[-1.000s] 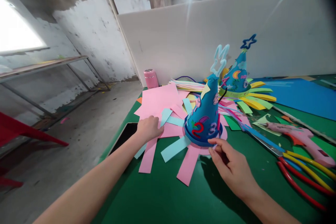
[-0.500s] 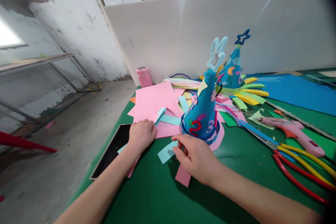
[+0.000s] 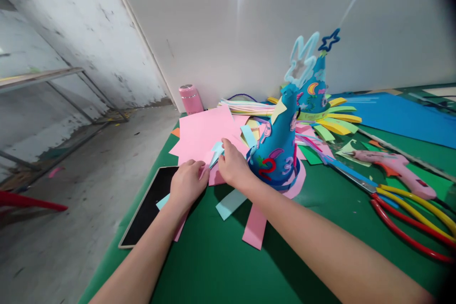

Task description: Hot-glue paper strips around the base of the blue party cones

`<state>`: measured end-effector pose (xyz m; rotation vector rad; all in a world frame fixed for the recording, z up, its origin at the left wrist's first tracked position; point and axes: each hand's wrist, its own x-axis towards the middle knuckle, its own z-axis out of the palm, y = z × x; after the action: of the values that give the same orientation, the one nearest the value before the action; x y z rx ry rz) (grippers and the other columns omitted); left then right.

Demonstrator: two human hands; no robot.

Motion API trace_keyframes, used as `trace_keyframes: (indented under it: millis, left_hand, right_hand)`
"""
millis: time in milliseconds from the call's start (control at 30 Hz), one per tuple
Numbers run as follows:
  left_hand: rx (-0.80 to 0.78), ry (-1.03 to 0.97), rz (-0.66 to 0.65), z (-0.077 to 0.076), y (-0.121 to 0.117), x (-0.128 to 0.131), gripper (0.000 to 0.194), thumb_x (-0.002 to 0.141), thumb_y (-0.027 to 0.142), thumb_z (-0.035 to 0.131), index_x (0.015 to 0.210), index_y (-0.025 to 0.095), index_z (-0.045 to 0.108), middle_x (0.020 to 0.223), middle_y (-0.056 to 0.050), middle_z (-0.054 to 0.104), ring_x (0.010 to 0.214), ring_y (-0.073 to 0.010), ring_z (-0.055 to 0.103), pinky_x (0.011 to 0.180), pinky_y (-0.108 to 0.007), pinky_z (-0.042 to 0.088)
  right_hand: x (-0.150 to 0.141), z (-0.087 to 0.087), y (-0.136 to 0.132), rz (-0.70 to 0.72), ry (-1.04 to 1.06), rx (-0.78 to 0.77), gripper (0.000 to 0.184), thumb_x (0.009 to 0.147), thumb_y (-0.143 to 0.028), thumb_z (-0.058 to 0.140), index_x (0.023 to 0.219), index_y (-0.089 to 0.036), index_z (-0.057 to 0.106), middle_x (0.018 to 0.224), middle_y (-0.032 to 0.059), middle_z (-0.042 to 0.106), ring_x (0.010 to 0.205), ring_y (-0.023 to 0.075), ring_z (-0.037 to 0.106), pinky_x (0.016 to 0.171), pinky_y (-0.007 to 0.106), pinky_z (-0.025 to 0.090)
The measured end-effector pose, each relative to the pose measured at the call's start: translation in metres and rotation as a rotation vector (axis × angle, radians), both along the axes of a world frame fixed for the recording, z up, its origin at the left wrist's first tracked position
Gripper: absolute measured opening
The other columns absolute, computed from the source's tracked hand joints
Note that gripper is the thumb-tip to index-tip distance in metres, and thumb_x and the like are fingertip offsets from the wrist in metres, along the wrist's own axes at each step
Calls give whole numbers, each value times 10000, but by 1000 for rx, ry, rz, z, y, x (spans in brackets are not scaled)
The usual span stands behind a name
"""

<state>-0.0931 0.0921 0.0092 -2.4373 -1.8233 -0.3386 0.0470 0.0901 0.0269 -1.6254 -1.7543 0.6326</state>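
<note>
My left hand [image 3: 188, 183] is closed over light blue paper strips at the left of the table. Part of a folded light blue paper strip [image 3: 216, 153] sticks up between my two hands. My right hand [image 3: 233, 164] has its fingers curled at the right side of this strip and appears to pinch it, though its fingertips are partly hidden. Below my hands, another light blue strip [image 3: 230, 205] and a pink paper strip [image 3: 255, 227] lie on the green table. Right beside my right hand stands a blue cone party hat [image 3: 276, 140] with numbers and stickers.
Pink paper sheets [image 3: 199, 130] and a black tray [image 3: 151, 209] lie at the left. A pink bottle [image 3: 191, 99] stands behind. A second blue hat [image 3: 315, 85] stands further back. Scissors [image 3: 366, 188] and a pink glue gun [image 3: 402, 168] are at the right.
My right hand has moved left and away from me, from in front of the hat to the folded strip by my left hand. The camera view has shifted slightly.
</note>
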Motion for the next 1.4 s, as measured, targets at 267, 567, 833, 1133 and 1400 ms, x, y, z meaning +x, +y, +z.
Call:
trace_keyframes:
  millis: [267, 567, 833, 1133, 1400]
  left_hand:
    - [-12, -69, 11, 2, 1, -2, 331, 795, 357, 387, 924, 154, 614, 817, -59, 626, 728, -194, 581, 603, -265, 410]
    - [-23, -105, 9, 5, -1, -1, 320, 785, 340, 396, 905, 151, 624, 807, -57, 632, 729, -197, 581, 611, -267, 412]
    - [-18, -115, -7, 3, 0, -1, 325, 779, 343, 391, 886, 149, 628, 791, -69, 621, 715, -201, 575, 605, -269, 403]
    - [-15, -197, -2, 6, 4, -8, 244, 729, 271, 408, 769, 163, 623, 711, -38, 621, 639, -171, 566, 595, -249, 397]
    - [7, -250, 2, 15, 12, -8, 218, 706, 252, 397, 675, 161, 593, 653, -32, 613, 609, -167, 560, 565, -246, 389]
  right_hand:
    - [-3, -12, 25, -121, 81, -130, 326, 845, -288, 477, 1141, -154, 461, 1121, 78, 509, 941, 187, 538, 777, 390, 457]
    - [-2, -13, 29, -174, 161, -126, 312, 849, -286, 470, 1131, -153, 471, 1109, 77, 517, 937, 184, 540, 779, 388, 458]
    - [-9, -15, 32, 40, 191, -42, 243, 853, -280, 464, 1052, -155, 526, 1078, 66, 542, 923, 167, 545, 789, 374, 453]
    - [2, 1, -2, 111, 269, 40, 204, 837, -152, 437, 964, -143, 596, 1005, 61, 621, 940, 150, 565, 836, 319, 440]
    - [32, 34, -50, 266, 364, 367, 299, 818, -114, 394, 1050, -163, 575, 1024, 41, 604, 968, 121, 538, 859, 263, 419]
